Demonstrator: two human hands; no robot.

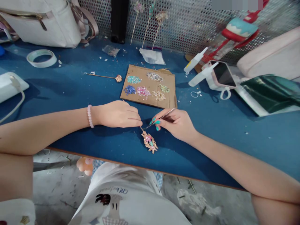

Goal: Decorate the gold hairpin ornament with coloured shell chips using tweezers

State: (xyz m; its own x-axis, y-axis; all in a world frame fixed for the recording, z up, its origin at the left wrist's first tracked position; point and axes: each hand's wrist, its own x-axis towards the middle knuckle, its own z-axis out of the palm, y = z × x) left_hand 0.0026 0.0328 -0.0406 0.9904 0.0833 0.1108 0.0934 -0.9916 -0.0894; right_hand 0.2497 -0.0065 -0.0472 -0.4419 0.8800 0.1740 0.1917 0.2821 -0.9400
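Note:
My left hand (119,114) rests on the blue table, fingers pinched shut on the thin stick of a hairpin whose gold, bead-covered ornament (149,142) lies on the table near the front edge. My right hand (175,122), with teal nails, is closed on metal tweezers (161,117) whose tips point left toward the stick, just above the ornament. Behind both hands lies a cardboard piece (172,90) with several small piles of coloured beads.
Another hairpin (105,76) lies left of the cardboard. Tape roll (41,58), white bag (44,22), glue bottles (199,67), a phone (222,74), a green pouch (269,92) and finished pins (150,28) against the perforated back wall surround the work spot. Table edge (140,167) runs close below.

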